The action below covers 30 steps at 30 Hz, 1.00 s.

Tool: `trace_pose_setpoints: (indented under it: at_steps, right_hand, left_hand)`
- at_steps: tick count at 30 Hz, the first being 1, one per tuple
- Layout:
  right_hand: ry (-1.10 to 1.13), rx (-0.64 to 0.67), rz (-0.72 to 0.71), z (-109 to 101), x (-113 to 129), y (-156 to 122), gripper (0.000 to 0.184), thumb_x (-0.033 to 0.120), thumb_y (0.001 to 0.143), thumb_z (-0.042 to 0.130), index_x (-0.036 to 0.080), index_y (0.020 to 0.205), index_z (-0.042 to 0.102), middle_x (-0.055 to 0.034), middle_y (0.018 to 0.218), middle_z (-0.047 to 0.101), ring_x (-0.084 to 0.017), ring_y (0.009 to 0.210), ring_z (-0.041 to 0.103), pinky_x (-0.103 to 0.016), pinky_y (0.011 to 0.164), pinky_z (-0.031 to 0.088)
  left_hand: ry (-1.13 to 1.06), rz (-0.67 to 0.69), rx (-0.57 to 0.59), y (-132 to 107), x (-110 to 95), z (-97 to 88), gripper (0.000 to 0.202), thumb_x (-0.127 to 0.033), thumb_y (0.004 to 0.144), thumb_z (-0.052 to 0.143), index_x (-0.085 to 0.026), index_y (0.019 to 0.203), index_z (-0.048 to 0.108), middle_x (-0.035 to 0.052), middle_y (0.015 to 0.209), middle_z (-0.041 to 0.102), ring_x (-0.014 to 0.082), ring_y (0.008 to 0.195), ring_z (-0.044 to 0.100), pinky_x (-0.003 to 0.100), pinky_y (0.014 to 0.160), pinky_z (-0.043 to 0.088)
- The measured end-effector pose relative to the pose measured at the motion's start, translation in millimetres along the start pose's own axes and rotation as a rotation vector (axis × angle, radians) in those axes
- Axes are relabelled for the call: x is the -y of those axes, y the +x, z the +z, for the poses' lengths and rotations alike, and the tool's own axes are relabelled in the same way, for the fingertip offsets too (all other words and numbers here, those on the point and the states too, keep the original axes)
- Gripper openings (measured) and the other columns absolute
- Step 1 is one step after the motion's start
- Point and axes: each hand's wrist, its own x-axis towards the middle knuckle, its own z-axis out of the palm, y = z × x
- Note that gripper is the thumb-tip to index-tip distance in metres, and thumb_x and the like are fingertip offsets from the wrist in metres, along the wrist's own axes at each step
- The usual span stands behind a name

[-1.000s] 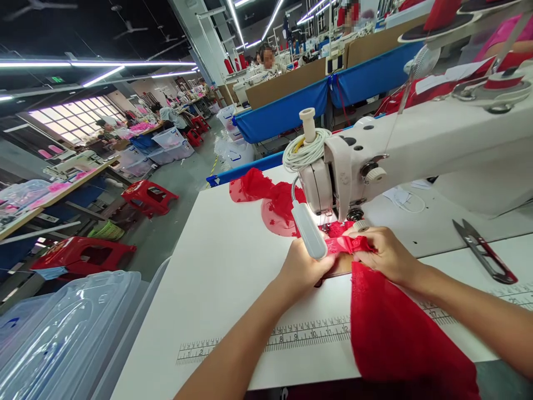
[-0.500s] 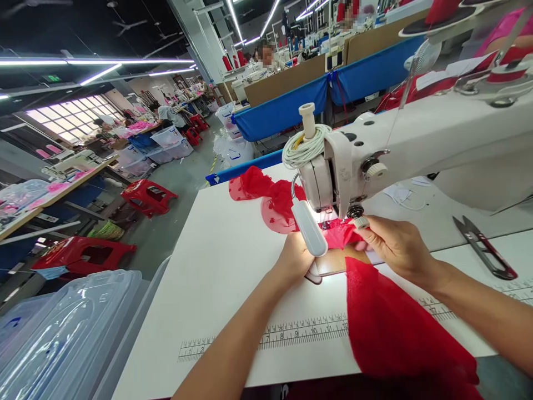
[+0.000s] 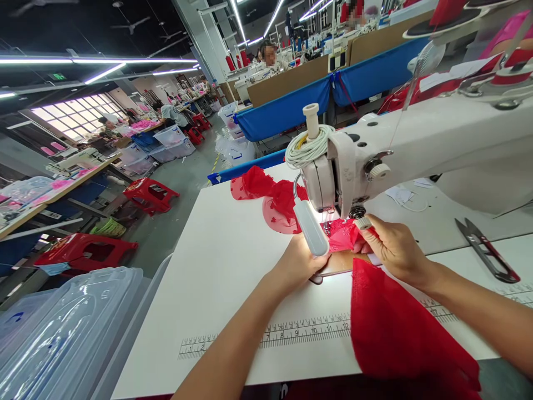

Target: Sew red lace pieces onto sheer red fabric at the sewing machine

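Observation:
Red fabric (image 3: pixel 343 238) lies under the needle area of a white sewing machine (image 3: pixel 350 166). My right hand (image 3: pixel 393 247) pinches its right edge between thumb and fingers, close below the machine's round knob. On the other side, my left hand (image 3: pixel 296 262) has curled fingers at the fabric's left edge; a small white lamp (image 3: pixel 311 229) hides part of them. A larger red fabric piece (image 3: pixel 395 328) hangs over the table's front edge below my right hand. More red cut pieces (image 3: pixel 281 205) with sheer rounded parts lie beyond my left hand.
Black thread snips (image 3: pixel 487 250) rest right of my right hand. A printed ruler (image 3: pixel 306 330) runs along the white table's front (image 3: pixel 200 266). Clear plastic bins (image 3: pixel 70 328) and red stools (image 3: pixel 87 253) stand left. Across the blue cloth barrier (image 3: pixel 287 114), a person sits.
The fingers of my left hand have shifted slightly right along the fabric's near edge and show more below the lamp. My right hand keeps its pinch. The view has moved a little.

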Motion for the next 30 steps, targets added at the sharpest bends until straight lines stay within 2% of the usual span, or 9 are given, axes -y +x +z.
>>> trace_pose_setpoints:
  at_steps: [3, 7, 11, 14, 18, 20, 23, 26, 30]
  right_hand:
    - [-0.017, -0.015, -0.025, -1, 1, 1, 0.038, 0.05, 0.102, 0.032, 0.023, 0.08, 0.045, 0.0014, 0.058, 0.064, -0.013, 0.048, 0.061, -0.022, 0.05, 0.052]
    - [-0.043, -0.024, -0.077, -1, 2, 1, 0.034, 0.047, 0.103, 0.032, 0.023, 0.083, 0.045, 0.0017, 0.057, 0.063, -0.013, 0.047, 0.061, -0.022, 0.049, 0.051]
    - [-0.093, -0.031, -0.107, -2, 1, 0, 0.032, 0.044, 0.103, 0.03, 0.023, 0.085, 0.047, 0.0013, 0.059, 0.062, -0.014, 0.049, 0.06, -0.023, 0.049, 0.049]
    - [-0.179, -0.033, -0.192, -5, -1, -1, 0.029, 0.038, 0.103, 0.032, 0.023, 0.083, 0.048, 0.0014, 0.059, 0.058, -0.013, 0.048, 0.054, -0.023, 0.047, 0.044]
    - [-0.202, 0.128, -0.308, -14, -6, -4, 0.017, 0.021, 0.1, 0.037, 0.023, 0.092, 0.052, 0.001, 0.067, 0.057, -0.013, 0.054, 0.052, -0.022, 0.051, 0.042]
    - [-0.195, 0.205, -0.373, -17, -9, -6, 0.015, 0.015, 0.097, 0.04, 0.022, 0.103, 0.052, -0.0031, 0.081, 0.062, -0.016, 0.068, 0.059, -0.024, 0.059, 0.046]
    - [-0.211, 0.256, -0.422, -18, -13, -8, 0.036, 0.001, 0.086, 0.036, 0.021, 0.11, 0.053, -0.0077, 0.099, 0.064, -0.019, 0.087, 0.062, -0.028, 0.073, 0.05]
    - [-0.315, 0.242, -0.38, -16, -12, -10, 0.045, -0.007, 0.07, 0.035, 0.021, 0.098, 0.058, -0.0059, 0.09, 0.062, -0.019, 0.077, 0.06, -0.028, 0.065, 0.048]
    - [-0.444, 0.244, -0.378, -15, -4, -8, 0.035, -0.005, 0.06, 0.038, 0.019, 0.08, 0.054, -0.0051, 0.078, 0.054, -0.018, 0.063, 0.049, -0.028, 0.054, 0.039]
  left_hand:
    - [0.025, 0.014, -0.078, 2, 3, 6.0, 0.028, -0.023, 0.079, 0.062, -0.021, 0.072, 0.035, -0.0057, 0.067, 0.04, 0.0077, 0.042, 0.046, 0.022, 0.035, 0.037]
    - [0.22, 0.115, -0.228, 7, 8, 12.6, 0.033, -0.028, 0.075, 0.072, -0.019, 0.069, 0.041, -0.0035, 0.07, 0.046, 0.0077, 0.049, 0.042, 0.024, 0.043, 0.037]
    - [0.545, 0.275, -0.322, 6, 15, 13.3, 0.024, -0.019, 0.082, 0.061, -0.018, 0.066, 0.042, -0.0008, 0.07, 0.049, 0.0117, 0.062, 0.047, 0.025, 0.056, 0.041]
    - [0.758, 0.409, -0.327, 2, 20, 11.9, 0.019, -0.013, 0.084, 0.051, -0.018, 0.067, 0.044, 0.002, 0.075, 0.053, 0.0139, 0.069, 0.051, 0.026, 0.061, 0.043]
    - [1.112, 0.66, -0.37, -2, 25, 12.0, 0.024, -0.008, 0.087, 0.042, -0.017, 0.068, 0.054, 0.0027, 0.066, 0.053, 0.0149, 0.063, 0.05, 0.026, 0.054, 0.039]
    - [1.2, 0.747, -0.414, -2, 26, 13.3, 0.029, -0.005, 0.088, 0.041, -0.016, 0.069, 0.059, 0.0019, 0.059, 0.051, 0.0145, 0.06, 0.049, 0.026, 0.054, 0.038]
    - [1.261, 0.83, -0.467, -1, 24, 16.4, 0.03, -0.001, 0.088, 0.043, -0.015, 0.068, 0.061, 0.0019, 0.06, 0.054, 0.0139, 0.059, 0.052, 0.026, 0.054, 0.04]
    - [1.284, 0.863, -0.478, -1, 20, 20.6, 0.027, 0.001, 0.086, 0.046, -0.014, 0.069, 0.061, 0.0023, 0.063, 0.057, 0.0145, 0.06, 0.054, 0.026, 0.051, 0.041]
    - [1.293, 0.805, -0.425, -7, 15, 26.4, 0.025, 0.003, 0.084, 0.045, -0.011, 0.076, 0.063, 0.004, 0.07, 0.06, 0.0147, 0.061, 0.055, 0.025, 0.046, 0.041]
